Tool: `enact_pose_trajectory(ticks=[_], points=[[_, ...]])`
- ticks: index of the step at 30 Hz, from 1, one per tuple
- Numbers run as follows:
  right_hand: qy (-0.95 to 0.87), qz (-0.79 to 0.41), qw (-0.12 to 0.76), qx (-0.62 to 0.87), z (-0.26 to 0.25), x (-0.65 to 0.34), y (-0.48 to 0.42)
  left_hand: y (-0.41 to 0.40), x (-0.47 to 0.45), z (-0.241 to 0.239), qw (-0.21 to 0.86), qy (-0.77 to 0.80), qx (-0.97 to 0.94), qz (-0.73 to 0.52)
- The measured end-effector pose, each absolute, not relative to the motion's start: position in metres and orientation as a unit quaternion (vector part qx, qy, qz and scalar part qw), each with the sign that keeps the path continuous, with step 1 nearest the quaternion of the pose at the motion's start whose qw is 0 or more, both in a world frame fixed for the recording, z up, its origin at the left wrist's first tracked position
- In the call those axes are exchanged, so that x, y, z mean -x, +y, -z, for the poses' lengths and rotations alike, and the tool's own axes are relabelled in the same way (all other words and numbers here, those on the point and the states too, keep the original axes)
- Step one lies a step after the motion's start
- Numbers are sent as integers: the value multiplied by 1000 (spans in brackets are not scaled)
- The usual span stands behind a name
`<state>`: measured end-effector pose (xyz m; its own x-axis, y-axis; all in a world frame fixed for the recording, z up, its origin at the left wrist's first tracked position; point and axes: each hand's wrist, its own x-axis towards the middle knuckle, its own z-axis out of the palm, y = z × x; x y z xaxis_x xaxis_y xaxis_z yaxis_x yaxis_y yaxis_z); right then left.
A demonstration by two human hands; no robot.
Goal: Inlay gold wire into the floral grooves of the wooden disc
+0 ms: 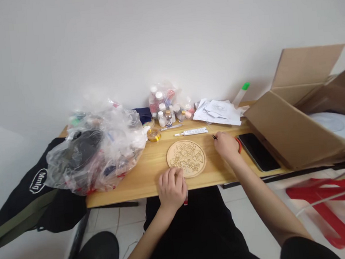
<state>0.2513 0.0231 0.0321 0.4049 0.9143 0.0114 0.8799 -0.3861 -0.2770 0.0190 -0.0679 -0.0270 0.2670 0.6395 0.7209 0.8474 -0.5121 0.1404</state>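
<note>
A round wooden board [187, 158] with a gold outlined flower pattern lies on the table in front of me. My left hand [172, 186] rests at its lower edge, fingers curled; a small red and silvery thing [186, 198] shows partly beneath the palm, its kind unclear. To the right of the board, my right hand [226, 145] is closed on what look like red-handled pliers [239, 144]. Their dark tips poke out on the left side, and the grip hides the middle. Behind the board lie a white tube [194, 131] and a spool of gold wire [154, 135].
Clear plastic bags [101, 147] heap on the left beside a black bag [29, 186]. Small bottles [168, 118] and papers [217, 111] stand or lie along the wall. At right are a phone [259, 152], an open cardboard box [284, 131] and a red stool [330, 212].
</note>
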Motion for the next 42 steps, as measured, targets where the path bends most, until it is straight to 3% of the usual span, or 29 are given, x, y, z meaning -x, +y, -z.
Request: enact_pose_trajectory(ticks=[6,13,20,32,36,42], points=[[-540,-109,283,785,-34,-247,-12,-69,-19,28,144,-481,783,368],[-500,-290,420,699,-6,-246,-62,-69,-18,35,139,-486,784,361],[-440,-422,468,639,3,-232,-80,-70,-18,37,132,-492,785,352],[-412,-558,512,506,-41,-220,-74,-69,-20,33,129,-483,794,345],[-387,-562,553,478,-42,-215,-69,-69,-21,33,109,-487,798,339],[-349,-438,650,514,-24,-198,-64,-63,-6,15,25,-478,807,346]])
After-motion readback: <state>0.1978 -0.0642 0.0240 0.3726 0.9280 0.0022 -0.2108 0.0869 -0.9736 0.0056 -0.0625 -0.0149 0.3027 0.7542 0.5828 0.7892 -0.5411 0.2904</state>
